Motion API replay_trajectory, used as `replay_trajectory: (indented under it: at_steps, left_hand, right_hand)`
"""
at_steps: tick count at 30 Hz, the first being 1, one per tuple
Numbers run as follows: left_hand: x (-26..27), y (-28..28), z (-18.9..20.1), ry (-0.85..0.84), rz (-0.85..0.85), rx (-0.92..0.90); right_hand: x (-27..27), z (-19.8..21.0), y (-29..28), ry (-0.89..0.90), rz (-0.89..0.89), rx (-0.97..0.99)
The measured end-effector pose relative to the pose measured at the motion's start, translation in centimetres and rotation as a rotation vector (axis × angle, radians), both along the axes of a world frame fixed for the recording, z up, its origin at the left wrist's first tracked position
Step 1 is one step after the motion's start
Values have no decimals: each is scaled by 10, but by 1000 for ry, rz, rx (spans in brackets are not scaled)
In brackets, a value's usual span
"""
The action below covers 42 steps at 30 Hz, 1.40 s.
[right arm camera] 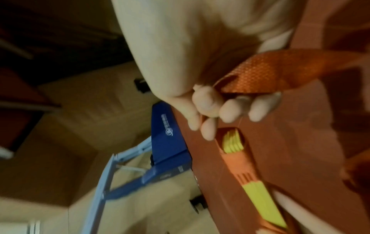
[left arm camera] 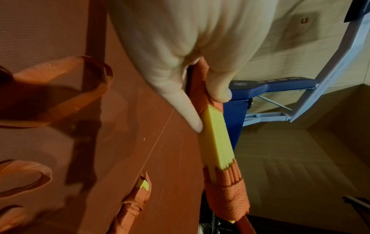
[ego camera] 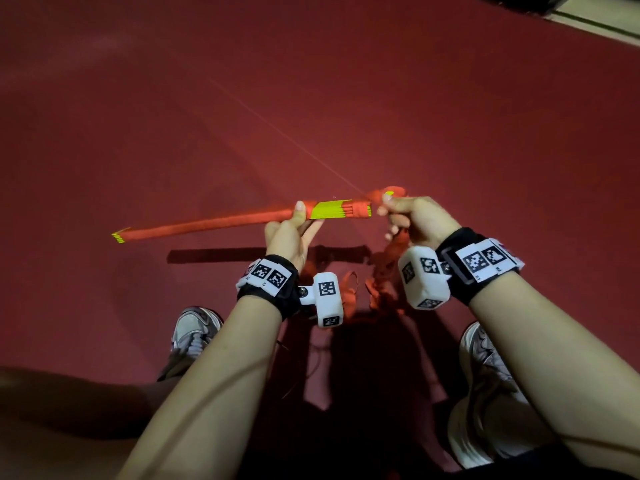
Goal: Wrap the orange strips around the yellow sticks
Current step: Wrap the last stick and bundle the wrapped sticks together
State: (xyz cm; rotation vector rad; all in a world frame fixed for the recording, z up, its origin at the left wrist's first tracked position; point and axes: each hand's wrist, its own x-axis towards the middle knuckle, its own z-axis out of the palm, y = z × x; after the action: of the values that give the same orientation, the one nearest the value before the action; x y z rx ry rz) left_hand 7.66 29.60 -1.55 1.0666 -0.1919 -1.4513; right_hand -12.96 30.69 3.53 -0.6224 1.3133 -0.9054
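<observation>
A bundle of yellow sticks (ego camera: pixel 327 209) is held level above the red table, most of its length wound in orange strip (ego camera: pixel 207 225). My left hand (ego camera: pixel 294 226) grips the bundle at the edge of the bare yellow stretch (left arm camera: pixel 216 137), thumb on top. My right hand (ego camera: pixel 408 216) is curled round the loose orange strip (right arm camera: pixel 280 71) just past the bundle's wrapped right end (right arm camera: pixel 238 158). The slack strip (ego camera: pixel 377 282) drops in loops onto the table between my wrists. A small yellow tip in orange (ego camera: pixel 388 194) shows by my right fingers; what it belongs to is unclear.
The red table (ego camera: pixel 311 98) stretches far ahead and to both sides, its far edge at the top right (ego camera: pixel 588 19). My shoes (ego camera: pixel 194 330) show below the near edge. The wrist views catch a blue table frame (left arm camera: pixel 260 88) over a wooden floor.
</observation>
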Motion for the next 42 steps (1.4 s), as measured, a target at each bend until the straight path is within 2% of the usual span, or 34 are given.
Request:
replay_trajectory:
  at_steps: [3,5,7,8,9,10,12,13,15,17,20,27,31,35,39,42]
  left_hand:
    - [1,-3,0,38,-5,-7]
    - [1,-4,3,72,-11,-1]
    - [0,-3,5,105,-9,8]
    - [-1,-3,5,116,-4,9]
    - [-2,-3,5,119,1,9]
    - [-4,-3,4,114,5,10]
    - [-8,-1,2,94,4,8]
    - [-10,0,2,85,-2,1]
    - [-11,1,3,62,-4,-9]
    - [-8,0,1,28,12,-7]
    - [-1,0,-4,-23,42,7]
    - [-3,0,-8,-83,-69,-46]
    - [-4,-2,-6,-102,-110,-43]
    - [-3,-2,-10,-123,-171,-30]
    - [-12,5,-11,-190,-151,-18]
    - [-18,5,1,-207,-97,-23]
  right_hand:
    - [-14,-7,-10,-54,-162,30]
    - [-19,-12,-13,177,-189,72]
    - [-25,-19,-13,600,-120,51]
    - [-23,-19,-11,742,-62,20]
    - [-17,-20,-11,758,-18,-29]
    - [-9,-15,-7,664,14,-111]
    - [5,-14,-4,300,53,-214]
    - [14,-11,-2,107,76,-223]
    - [24,-7,3,-64,84,-166]
    - [22,-7,3,27,72,-119]
    - [13,-6,-1,184,114,-172]
    - [-7,-2,-14,-213,-167,-129]
    - [-19,-5,-16,-240,-201,-37]
    - [-15,1,-13,-181,-202,-44]
    - [6,20,-7,-157,-58,-135]
    - [27,24,3,-46,117,-200]
